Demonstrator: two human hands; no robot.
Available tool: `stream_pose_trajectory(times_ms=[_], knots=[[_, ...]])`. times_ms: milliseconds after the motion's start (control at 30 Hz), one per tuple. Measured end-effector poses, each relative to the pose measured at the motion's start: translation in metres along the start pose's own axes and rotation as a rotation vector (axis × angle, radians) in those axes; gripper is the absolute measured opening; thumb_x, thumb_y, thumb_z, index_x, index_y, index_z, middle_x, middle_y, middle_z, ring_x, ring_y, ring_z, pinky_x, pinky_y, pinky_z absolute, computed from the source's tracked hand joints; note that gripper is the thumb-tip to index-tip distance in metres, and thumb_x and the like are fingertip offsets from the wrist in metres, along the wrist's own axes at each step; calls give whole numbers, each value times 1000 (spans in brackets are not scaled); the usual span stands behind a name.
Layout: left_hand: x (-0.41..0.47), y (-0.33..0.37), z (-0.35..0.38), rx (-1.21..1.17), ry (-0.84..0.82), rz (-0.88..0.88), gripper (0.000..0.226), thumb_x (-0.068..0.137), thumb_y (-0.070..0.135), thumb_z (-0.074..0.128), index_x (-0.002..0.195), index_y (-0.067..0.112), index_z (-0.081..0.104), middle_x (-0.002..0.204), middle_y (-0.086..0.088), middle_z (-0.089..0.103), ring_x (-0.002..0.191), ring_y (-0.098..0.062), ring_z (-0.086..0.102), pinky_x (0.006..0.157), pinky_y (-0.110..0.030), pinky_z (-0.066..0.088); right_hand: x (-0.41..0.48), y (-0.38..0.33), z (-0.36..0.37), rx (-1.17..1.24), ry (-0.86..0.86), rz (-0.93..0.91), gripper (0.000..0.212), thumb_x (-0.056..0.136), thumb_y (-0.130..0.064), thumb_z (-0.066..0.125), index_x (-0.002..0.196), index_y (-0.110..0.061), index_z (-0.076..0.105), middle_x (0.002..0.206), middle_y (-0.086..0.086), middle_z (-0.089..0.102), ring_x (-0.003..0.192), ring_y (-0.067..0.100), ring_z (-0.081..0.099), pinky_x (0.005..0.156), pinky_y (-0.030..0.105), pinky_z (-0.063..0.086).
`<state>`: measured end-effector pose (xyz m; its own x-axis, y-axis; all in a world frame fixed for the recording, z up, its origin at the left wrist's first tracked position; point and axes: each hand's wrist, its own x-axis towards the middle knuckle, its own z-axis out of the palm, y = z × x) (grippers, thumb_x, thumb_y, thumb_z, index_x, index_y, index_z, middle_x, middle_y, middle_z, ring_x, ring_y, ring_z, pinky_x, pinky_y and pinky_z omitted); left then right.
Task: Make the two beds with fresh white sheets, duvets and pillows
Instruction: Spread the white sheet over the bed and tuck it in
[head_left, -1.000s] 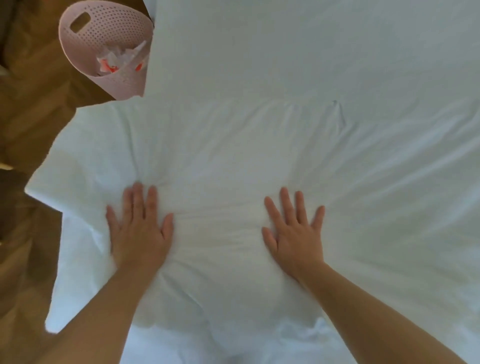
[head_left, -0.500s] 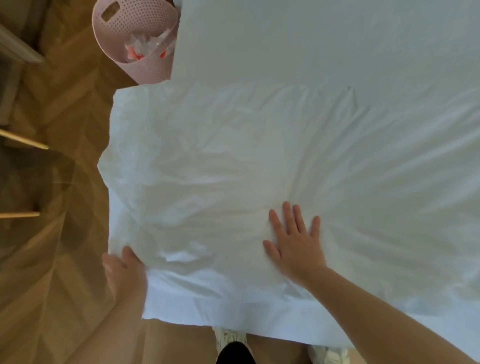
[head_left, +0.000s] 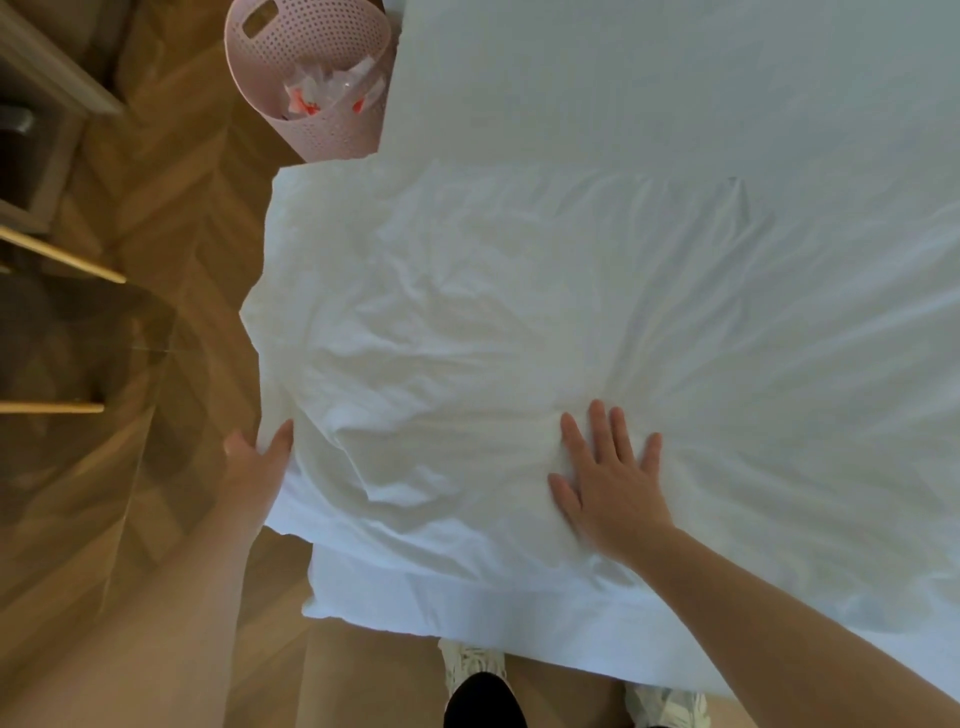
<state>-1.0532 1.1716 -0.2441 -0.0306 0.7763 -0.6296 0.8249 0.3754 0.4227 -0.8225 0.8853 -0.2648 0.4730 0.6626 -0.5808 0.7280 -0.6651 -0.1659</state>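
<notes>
A wrinkled white duvet (head_left: 493, 312) lies across the near end of the bed, its left corner hanging over the side. Beyond it the smooth white bed sheet (head_left: 649, 78) is stretched flat. My left hand (head_left: 254, 467) is at the duvet's left edge, and fabric sits between its thumb and fingers. My right hand (head_left: 610, 483) lies flat on top of the duvet with fingers spread, pressing it down. The duvet's near hem hangs over the bed's front edge.
A pink perforated basket (head_left: 332, 135) holding crumpled wrappers stands on the wooden floor (head_left: 171, 208) by the bed's left side. Furniture with thin gold legs (head_left: 62, 260) is at the far left. My shoes (head_left: 472, 662) are just under the near hem.
My left hand left the top of the duvet and went down to its left edge, taking hold there. The right hand stayed flat in place. The duvet's left side looks more spread out.
</notes>
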Motion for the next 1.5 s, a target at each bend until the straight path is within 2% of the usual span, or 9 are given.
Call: stream_pose_trajectory(times_ms=[367, 500, 633, 867, 967, 1067, 1267, 1400, 1500], knots=[[-12, 14, -43, -49, -27, 99, 22, 93, 38, 60, 102, 19, 55, 86, 5, 56, 75, -13, 51, 78, -38, 40, 2, -53, -1, 20, 22, -44, 78, 84, -65, -3, 153, -32, -16, 161, 8, -24, 148, 34, -18, 114, 67, 1], [-12, 9, -49, 264, -17, 247, 30, 100, 48, 39, 103, 22, 54, 91, 1, 58, 80, -19, 53, 78, -37, 42, 0, -57, -9, 10, -39, -27, 75, 88, -62, 2, 153, -30, -15, 161, 8, -22, 149, 34, -15, 115, 65, 5], [-24, 3, -62, 638, 293, 511, 51, 99, 46, 16, 80, 12, 49, 61, -5, 52, 59, -21, 49, 59, -34, 39, -2, -65, -21, 32, -96, -21, 70, 98, -57, 20, 155, -28, -10, 162, 7, -18, 150, 33, -11, 116, 62, 10], [-27, -32, -74, 712, 330, 110, 59, 102, 46, 15, 103, 4, 58, 88, -18, 59, 84, -39, 57, 74, -47, 47, -15, -79, -37, 14, -159, -75, 79, 83, -59, -8, 155, -28, -5, 163, 8, -11, 150, 32, -5, 116, 58, 13], [-4, -13, -56, 585, 138, -3, 37, 104, 30, 33, 127, 7, 49, 121, -19, 57, 104, -37, 54, 91, -47, 47, -13, -72, -43, 6, -129, -87, 87, 74, -58, -15, 156, -29, -3, 163, 7, -12, 150, 31, -6, 116, 58, 13], [7, 26, -36, 307, 9, -5, 49, 94, 25, 41, 141, 12, 37, 128, -14, 51, 110, -34, 52, 93, -46, 45, -4, -69, -49, 27, -84, -70, 65, 99, -52, 15, 156, -29, -6, 162, 7, -17, 150, 30, -10, 117, 58, 10], [37, 100, -23, -76, 12, 277, 43, 94, 48, 47, 129, 24, 48, 119, 1, 59, 104, -21, 57, 92, -40, 47, 30, -77, -64, 65, 20, -67, 64, 102, -45, 29, 156, -28, -1, 163, 9, -12, 151, 29, -7, 118, 56, 10], [48, 121, -20, -53, 159, 425, 21, 94, 28, 49, 82, 11, 46, 73, -2, 41, 66, -15, 39, 63, -31, 37, 48, -76, -68, 107, 33, -49, 63, 101, -43, 34, 156, -28, 6, 164, 8, -8, 151, 29, -4, 118, 56, 13], [51, 117, -38, -90, 299, 417, 31, 96, 31, 46, 84, 2, 48, 70, -7, 39, 60, -15, 36, 59, -31, 35, 49, -78, -68, 129, 1, -43, 63, 101, -42, 34, 156, -28, 5, 164, 7, -8, 151, 28, -4, 119, 56, 11]])
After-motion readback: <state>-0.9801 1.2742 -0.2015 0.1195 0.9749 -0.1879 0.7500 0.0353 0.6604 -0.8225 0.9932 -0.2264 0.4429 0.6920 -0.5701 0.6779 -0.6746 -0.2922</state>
